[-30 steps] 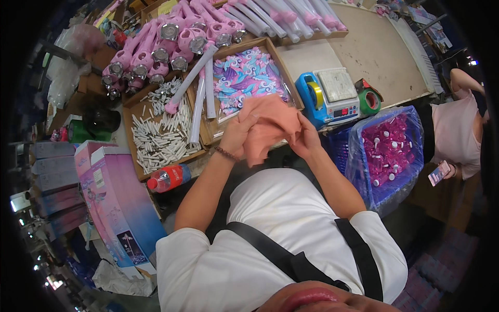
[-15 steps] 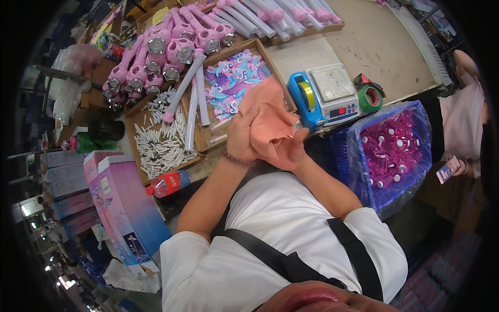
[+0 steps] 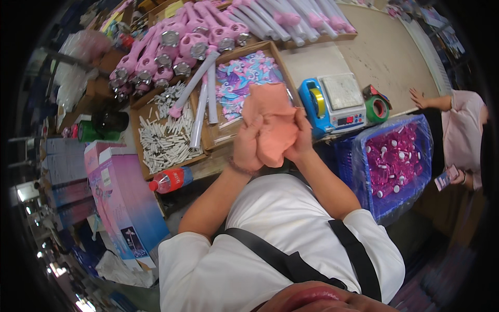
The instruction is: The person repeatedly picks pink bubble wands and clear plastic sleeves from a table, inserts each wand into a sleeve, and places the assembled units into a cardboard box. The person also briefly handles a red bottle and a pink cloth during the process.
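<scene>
A crumpled peach-orange cloth is held up in front of my chest between both hands. My left hand grips its left side, thumb on the front of it. On its right edge, the fingers of my right hand are closed round the fabric. Just beyond the cloth lies a cardboard tray of purple, blue and pink decorative pieces, partly covered by it. Whether anything is wrapped inside the folds, I cannot tell.
Left are pink wand handles, small white sticks and a red-labelled bottle. Right are a blue tape dispenser, a scale, green tape and a blue basket of pink bottles. Another person stands far right.
The cloth has been turned and bunched between my hands, and its open, ragged edge no longer shows. At far right, the other person's hand now rests at the table edge.
</scene>
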The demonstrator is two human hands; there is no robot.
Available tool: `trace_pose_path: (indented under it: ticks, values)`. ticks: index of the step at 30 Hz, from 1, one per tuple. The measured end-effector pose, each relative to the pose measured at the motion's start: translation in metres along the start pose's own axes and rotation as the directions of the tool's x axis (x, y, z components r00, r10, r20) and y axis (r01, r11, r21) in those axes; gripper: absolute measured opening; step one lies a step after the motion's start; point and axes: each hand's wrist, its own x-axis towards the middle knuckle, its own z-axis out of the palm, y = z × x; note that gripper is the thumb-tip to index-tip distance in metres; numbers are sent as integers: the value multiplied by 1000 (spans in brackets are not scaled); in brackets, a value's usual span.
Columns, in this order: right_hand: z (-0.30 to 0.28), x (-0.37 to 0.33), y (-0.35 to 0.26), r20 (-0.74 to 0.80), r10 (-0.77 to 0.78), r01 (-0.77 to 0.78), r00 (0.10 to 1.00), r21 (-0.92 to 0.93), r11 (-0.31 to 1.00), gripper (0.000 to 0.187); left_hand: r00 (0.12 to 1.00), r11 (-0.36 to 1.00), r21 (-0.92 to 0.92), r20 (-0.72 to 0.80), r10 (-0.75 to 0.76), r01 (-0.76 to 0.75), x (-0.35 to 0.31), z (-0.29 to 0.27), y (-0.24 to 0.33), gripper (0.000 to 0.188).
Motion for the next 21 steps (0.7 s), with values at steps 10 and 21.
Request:
trace_pose_path:
  ticks: [10,21]
  values:
    - [4,-6,-12,-130,-147,129,981,-141,982,54,973,923,383,-223,56,35,0,-88,26,26]
    - [-11,-53,-29,-282,-197,174,939,-107,979,57,875,993,-61,-480,61,-103,154,-261,143,32]
